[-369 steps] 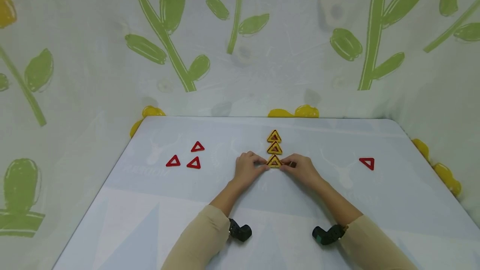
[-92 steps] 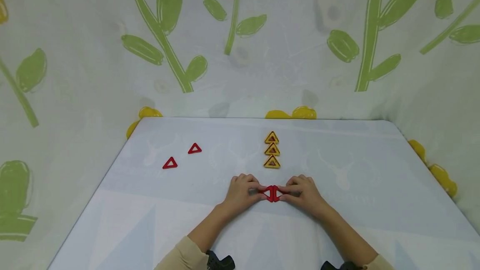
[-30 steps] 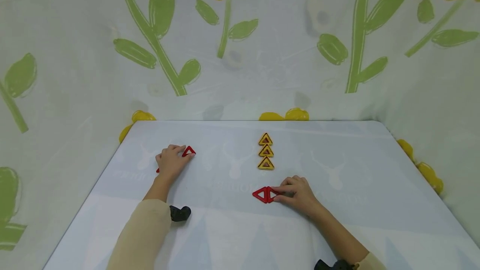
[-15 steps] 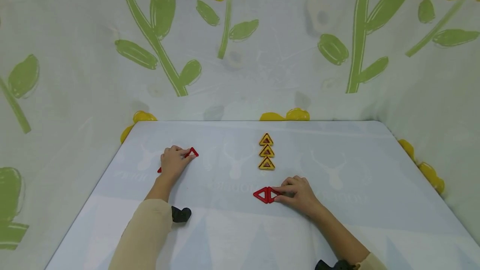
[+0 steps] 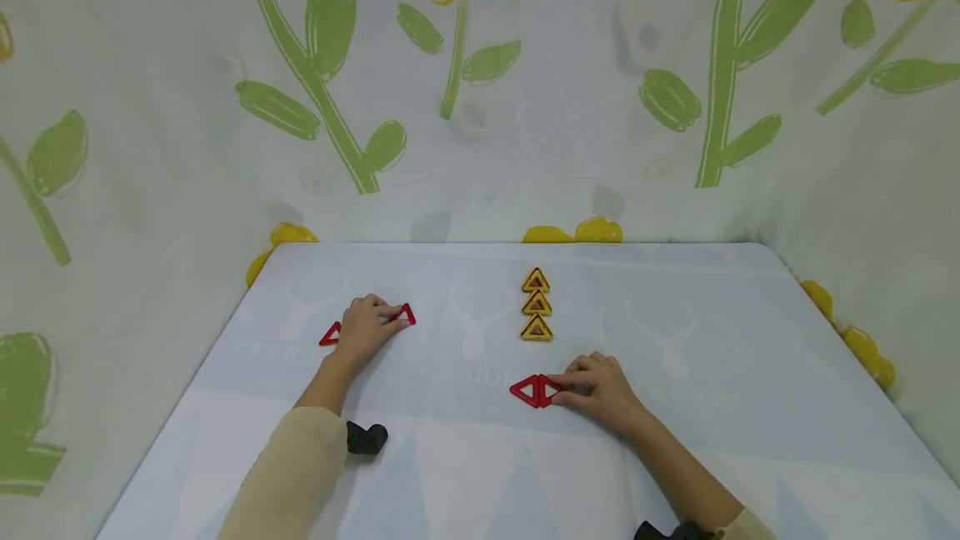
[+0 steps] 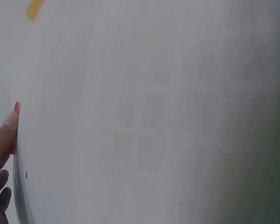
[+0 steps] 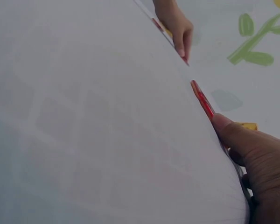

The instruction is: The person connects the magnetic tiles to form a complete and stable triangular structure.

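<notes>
My left hand (image 5: 365, 327) pinches a hollow red triangle (image 5: 412, 315) on the left half of the table. Behind that hand, another red triangle (image 5: 326, 339) lies partly hidden. Near the middle, my right hand (image 5: 603, 390) pinches a red triangle (image 5: 542, 391) between thumb and fingers. Its flat side meets that of a matching red triangle (image 5: 522, 383), so the pair forms a diamond. In the left wrist view the left hand's red triangle (image 6: 17, 107) shows edge-on. The right wrist view shows the red pair (image 7: 203, 100) edge-on at my right thumb (image 7: 228, 130).
Beyond the red pair, three yellow triangles with dark centres, the nearest one (image 5: 536, 334) pointing away like the others, stand in a column. The pale table (image 5: 712, 440) ends at a patterned fabric wall (image 5: 555, 123). Dark wrist cameras (image 5: 367, 439) sit at both cuffs.
Earlier, both hands were at the nearest yellow triangle, then at the red pair. The left hand has since gone left, pinched another red triangle and moved it slightly right. The right hand stays.
</notes>
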Demonstrator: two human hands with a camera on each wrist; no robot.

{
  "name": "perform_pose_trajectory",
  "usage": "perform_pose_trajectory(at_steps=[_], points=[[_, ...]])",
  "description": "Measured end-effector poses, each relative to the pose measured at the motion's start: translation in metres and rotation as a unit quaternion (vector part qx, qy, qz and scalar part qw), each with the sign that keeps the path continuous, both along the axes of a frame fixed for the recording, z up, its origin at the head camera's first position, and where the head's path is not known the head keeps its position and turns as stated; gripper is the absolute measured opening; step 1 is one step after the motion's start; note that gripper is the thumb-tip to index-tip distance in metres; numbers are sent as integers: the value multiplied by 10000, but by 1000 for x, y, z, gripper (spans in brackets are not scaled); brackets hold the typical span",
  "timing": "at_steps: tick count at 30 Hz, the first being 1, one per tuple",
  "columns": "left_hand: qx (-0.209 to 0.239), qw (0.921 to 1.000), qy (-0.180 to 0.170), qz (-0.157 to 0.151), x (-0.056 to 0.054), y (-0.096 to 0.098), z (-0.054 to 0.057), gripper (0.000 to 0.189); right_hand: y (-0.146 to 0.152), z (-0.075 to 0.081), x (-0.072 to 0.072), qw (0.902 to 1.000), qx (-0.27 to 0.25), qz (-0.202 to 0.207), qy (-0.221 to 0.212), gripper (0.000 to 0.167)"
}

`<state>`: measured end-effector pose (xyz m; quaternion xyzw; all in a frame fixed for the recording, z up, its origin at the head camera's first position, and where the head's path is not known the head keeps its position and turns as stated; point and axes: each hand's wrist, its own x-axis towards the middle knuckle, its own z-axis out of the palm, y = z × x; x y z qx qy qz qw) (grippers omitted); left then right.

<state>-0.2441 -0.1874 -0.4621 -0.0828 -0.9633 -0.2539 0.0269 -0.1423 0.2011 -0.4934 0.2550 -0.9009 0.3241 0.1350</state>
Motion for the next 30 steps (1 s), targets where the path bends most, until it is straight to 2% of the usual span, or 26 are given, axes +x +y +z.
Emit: perform_pose_trajectory(at_steps=[5, 13, 26, 30], points=[[380, 9987, -184, -276, 0, 5, -3, 42, 1, -2, 1, 10000, 17, 14, 27, 29], [513, 9965, -181, -632, -1, 13, -1, 41, 0, 1, 0, 9999, 43, 39, 138, 29], [248, 9916, -11, -1267, 1, 25, 2, 38, 1, 0, -1, 9997, 0, 77, 241, 29], [413, 9896, 41, -1375, 2, 31, -1, 37, 1, -1, -1, 9997, -23, 83, 234, 29]])
